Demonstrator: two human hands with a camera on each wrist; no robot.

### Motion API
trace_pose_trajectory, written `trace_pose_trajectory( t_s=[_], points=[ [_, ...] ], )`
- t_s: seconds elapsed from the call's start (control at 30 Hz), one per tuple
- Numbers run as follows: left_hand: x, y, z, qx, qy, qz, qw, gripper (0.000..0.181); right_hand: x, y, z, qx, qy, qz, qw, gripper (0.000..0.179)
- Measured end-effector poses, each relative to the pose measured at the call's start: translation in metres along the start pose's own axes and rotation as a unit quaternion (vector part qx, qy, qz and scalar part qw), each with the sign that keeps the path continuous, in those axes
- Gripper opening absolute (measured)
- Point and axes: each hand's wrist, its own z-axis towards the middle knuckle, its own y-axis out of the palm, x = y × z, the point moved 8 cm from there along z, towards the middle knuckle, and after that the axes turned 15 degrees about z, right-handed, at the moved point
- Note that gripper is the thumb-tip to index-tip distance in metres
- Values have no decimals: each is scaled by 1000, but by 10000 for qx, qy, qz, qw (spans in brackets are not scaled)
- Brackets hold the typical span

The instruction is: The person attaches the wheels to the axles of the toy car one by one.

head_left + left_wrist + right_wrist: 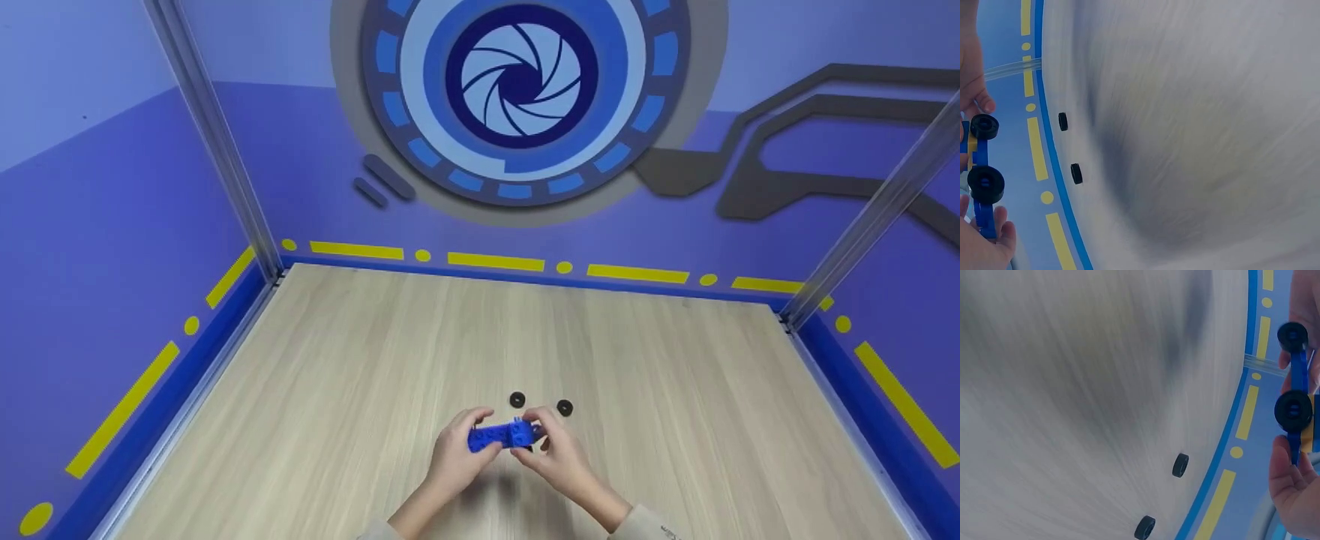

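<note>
A blue toy car built of studded bricks [491, 436] is held up between both hands, above the table. My left hand [456, 456] grips its longer, low end, with the thumb along the near side. Around the taller block at the other end, my right hand [561, 457] has its thumb and fingers. From below, the left wrist view shows two black wheels [986, 184] fitted on the car and a yellow piece [972, 143] near the right hand. Two loose black wheels, one on the left [517, 400] and one on the right [565, 408], are just beyond the hands.
The hands are over a light wood-grain table [337, 405]. Blue printed panels with yellow dashes surround it at the back [300, 165] and both sides. Metal posts [225, 142] stand at the back corners.
</note>
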Motion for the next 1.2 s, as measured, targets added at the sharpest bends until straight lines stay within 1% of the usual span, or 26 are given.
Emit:
trace_pose_trajectory(
  t_s=[0.07, 0.17, 0.27, 0.37, 0.47, 0.63, 0.83, 0.93, 1.0, 1.1, 1.2],
  points=[
    [-5, -2, 0, 41, -259, -271, 9993, 46, -1, -2, -1, 248, -171, -43, 9995, 41],
    [-12, -3, -1, 95, -590, -615, 9963, 49, -4, -5, -3, 621, -531, -137, 9966, 43],
    [-16, -4, -1, 133, -751, -765, 9941, 50, -7, -7, -6, 880, -863, -184, 9922, 45],
    [-18, -4, -1, 160, -771, -817, 9935, 49, -8, -8, -8, 1022, -994, -173, 9896, 47],
    [-19, -3, 0, 126, -780, -892, 9929, 47, -8, -9, -10, 1081, -968, -155, 9893, 48],
    [-21, -2, 0, 38, -797, -988, 9919, 38, -8, -7, -12, 1078, -957, -123, 9895, 49],
    [-22, -2, 0, -98, -876, -964, 9914, 28, -6, -4, -14, 1000, -968, -37, 9903, 49],
    [-22, -1, 0, -137, -863, -958, 9916, 27, -3, -3, -14, 859, -839, 126, 9927, 48],
    [-22, -2, 0, -146, -865, -993, 9912, 26, 1, -2, -14, 719, -621, 355, 9948, 47],
    [-23, -2, 1, -165, -860, -1071, 9904, 26, 7, -2, -12, 503, -37, 879, 9949, 51],
    [-23, -2, 1, -211, -782, -1147, 9901, 26, 8, -3, -11, 317, 596, 1346, 9886, 56]
  ],
)
